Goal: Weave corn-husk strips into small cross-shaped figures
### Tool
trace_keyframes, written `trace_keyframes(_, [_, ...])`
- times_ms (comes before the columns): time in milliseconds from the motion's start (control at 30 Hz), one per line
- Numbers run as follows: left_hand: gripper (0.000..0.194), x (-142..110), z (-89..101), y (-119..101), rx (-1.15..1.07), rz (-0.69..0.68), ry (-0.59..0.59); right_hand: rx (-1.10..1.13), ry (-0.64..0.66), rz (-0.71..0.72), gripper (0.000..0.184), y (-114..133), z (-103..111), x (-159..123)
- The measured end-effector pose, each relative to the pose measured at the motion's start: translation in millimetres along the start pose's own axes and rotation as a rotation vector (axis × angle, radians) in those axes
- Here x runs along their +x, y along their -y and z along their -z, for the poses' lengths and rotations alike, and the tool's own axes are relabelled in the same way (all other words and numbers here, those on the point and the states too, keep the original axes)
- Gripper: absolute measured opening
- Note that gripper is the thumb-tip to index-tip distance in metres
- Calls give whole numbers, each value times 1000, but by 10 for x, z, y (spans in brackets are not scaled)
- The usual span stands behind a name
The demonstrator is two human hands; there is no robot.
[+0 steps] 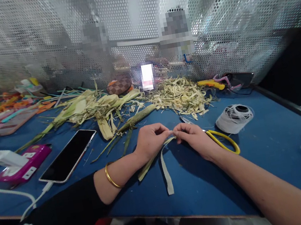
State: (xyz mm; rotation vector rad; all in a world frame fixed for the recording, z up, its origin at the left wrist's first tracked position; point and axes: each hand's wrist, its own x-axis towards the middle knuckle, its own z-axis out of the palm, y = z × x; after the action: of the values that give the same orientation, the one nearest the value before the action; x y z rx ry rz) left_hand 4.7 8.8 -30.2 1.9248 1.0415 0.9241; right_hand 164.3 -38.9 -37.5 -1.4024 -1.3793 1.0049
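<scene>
My left hand [151, 139] and my right hand [194, 137] meet over the blue table [274, 137], both pinched on a pale leaf strip [165, 170] whose two ends hang down toward me. A gold bangle [110, 177] sits on my left wrist. Yellow-handled scissors [223, 140] lie just behind my right hand. A spool of white thread [234, 118] stands right of them.
A pile of green and dry leaves [99, 106] and shredded strips [179, 95] lies at the back. A phone [67, 156] on a cable, a pink power bank [24, 165] and a white charger [2, 157] sit left. Perforated metal screen [238, 15] behind.
</scene>
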Motion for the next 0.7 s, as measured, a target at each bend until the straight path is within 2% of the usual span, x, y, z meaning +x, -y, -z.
trace_keyframes(133, [20, 37, 25, 49, 9, 24, 40, -17, -39, 20, 20, -15, 51, 2])
trace_keyframes(300, [18, 75, 70, 80, 201, 48, 27, -43, -179, 228, 23, 40, 118, -20])
trace_keyframes(400, [17, 87, 81, 79, 212, 61, 50, 40, -57, 228, 24, 92, 106, -53])
trace_keyframes(467, [16, 93, 80, 75, 140, 71, 66, 146, 79, 158, 23, 109, 79, -66])
trace_keyframes(533, [15, 101, 75, 68, -10, 103, 71, 212, 144, 106, 23, 105, 55, -63])
trace_keyframes(700, [23, 106, 45, 44, -502, 234, 143, 213, 80, 124, 25, 60, 43, -21])
